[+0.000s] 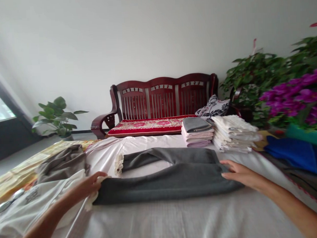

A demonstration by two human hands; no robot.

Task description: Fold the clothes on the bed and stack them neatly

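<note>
Dark grey trousers (173,175) with cream ruffled cuffs lie sideways across the white-covered table, waist to the right and legs to the left. My left hand (94,183) is closed on the ruffled cuff of the nearer leg. At the waist end, my right hand (234,172) grips the fabric between thumb and fingers. The farther leg's cuff (119,164) lies loose on the cloth. Behind the waist stands a folded stack (197,133) with a grey piece on top, and beside it a taller stack of white folded cloth (234,133).
Crumpled brown-grey clothing (63,162) and a white garment (36,199) lie at the left. A wooden bench (161,98) with a patterned cushion (212,107) stands behind the table. Blue fabric (295,154) and purple flowers (298,96) are on the right; a potted plant (58,117) stands at the left.
</note>
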